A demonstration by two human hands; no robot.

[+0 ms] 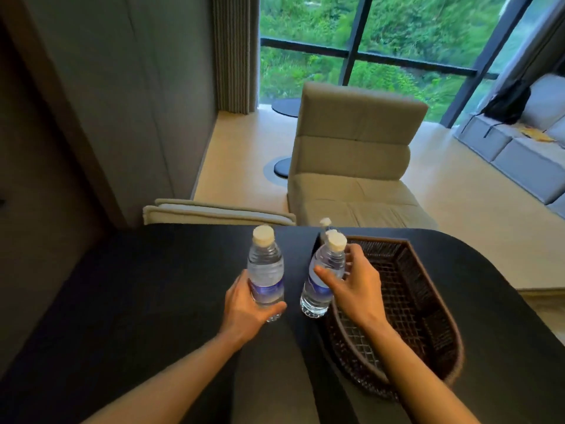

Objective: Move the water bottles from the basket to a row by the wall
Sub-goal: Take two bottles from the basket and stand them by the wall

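Over the black table (137, 301) my left hand (247, 307) grips a clear water bottle (265, 270) with a white cap and blue label, holding it upright. My right hand (351, 286) is shut on a second such bottle (321, 280), tilted slightly, just left of the dark woven basket (428, 289). Behind that bottle, the white caps of other bottles (326, 223) show at the basket's far left corner; their bodies are hidden. What I can see of the basket's inside holds nothing. The grey wall (91, 117) stands to the left.
A beige lounge chair (354, 166) stands beyond the table's far edge, with a folded cushion (214, 212) beside it. A grey sofa (526, 148) is at the right. A large window (382, 41) fills the back.
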